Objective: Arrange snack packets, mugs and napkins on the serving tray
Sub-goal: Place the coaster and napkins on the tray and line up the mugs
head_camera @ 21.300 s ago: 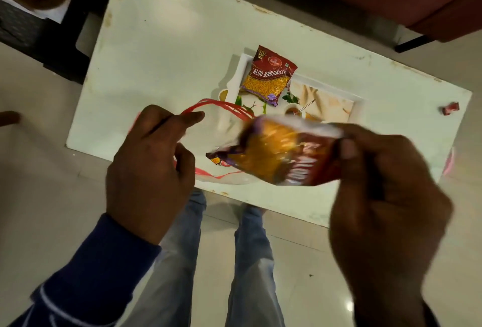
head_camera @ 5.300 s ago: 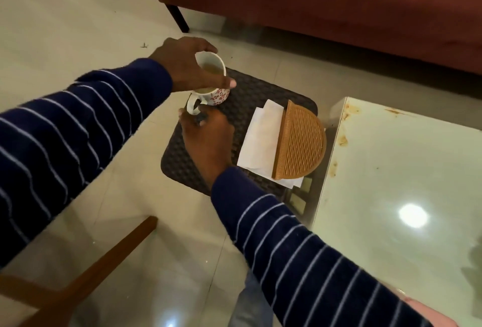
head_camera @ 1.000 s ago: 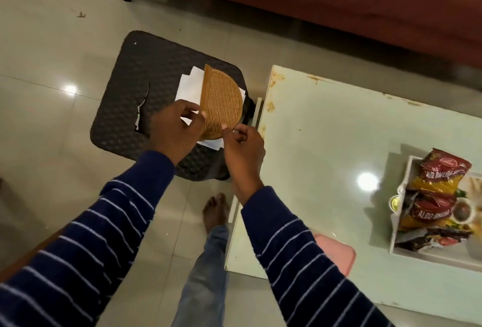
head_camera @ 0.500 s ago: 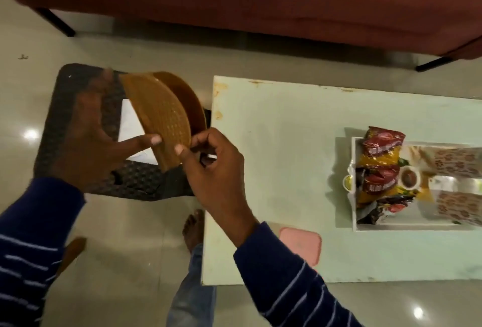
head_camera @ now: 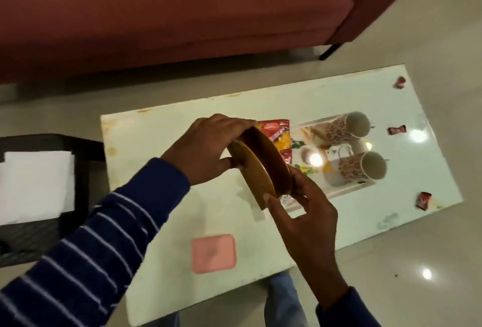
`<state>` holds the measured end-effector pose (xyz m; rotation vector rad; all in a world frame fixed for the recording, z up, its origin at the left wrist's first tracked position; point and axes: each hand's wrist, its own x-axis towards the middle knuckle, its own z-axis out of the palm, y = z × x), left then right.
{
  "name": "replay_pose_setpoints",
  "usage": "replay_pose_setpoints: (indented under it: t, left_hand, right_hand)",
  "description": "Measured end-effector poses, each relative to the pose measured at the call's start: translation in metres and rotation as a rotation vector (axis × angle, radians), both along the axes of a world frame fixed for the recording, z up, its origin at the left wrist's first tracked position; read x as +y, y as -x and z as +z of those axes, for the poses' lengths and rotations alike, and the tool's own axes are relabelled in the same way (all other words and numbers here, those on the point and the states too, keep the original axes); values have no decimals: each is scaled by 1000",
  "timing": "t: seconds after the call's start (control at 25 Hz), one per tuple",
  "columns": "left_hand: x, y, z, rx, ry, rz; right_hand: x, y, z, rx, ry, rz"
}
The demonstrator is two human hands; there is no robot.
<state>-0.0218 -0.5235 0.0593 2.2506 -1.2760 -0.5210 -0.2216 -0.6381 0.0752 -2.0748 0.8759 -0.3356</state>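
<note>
We have just carried the napkin holder [head_camera: 263, 167] off the stool at nine o'clock, left hand [head_camera: 206, 152] and right hand [head_camera: 305, 212] curled around it above the serving tray [head_camera: 347, 191], leaving napkins [head_camera: 34, 186] behind.

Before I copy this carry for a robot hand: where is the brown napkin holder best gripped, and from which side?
Grip the napkin holder by its curved rim, one hold at each end, as the left hand does at the far upper end and the right hand at the near lower end. It is two thin half-round plates standing on edge and tilted, so the flat faces offer little purchase; come in from the ends.
</note>
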Motion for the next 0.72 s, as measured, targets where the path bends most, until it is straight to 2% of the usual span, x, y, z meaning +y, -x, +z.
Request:
replay_pose_setpoints:
  t: [0.16,0.32,0.52,0.72]
  left_hand:
    - [-116,43,-16,-55,-52,-94]
    - [-186,62,-46,-21,-139,-86]
    - [-236,66,-91,65,-236,-45]
    - [-253,61,-118,128,-271,-22]
  right_hand:
    - [-72,41,-20,-15,20,-203]
    - [-119,56,-50,-28,-20,-272]
    - [-161,49,-99,14,-117,-313]
    - [-177,43,-135,55,-145,-300]
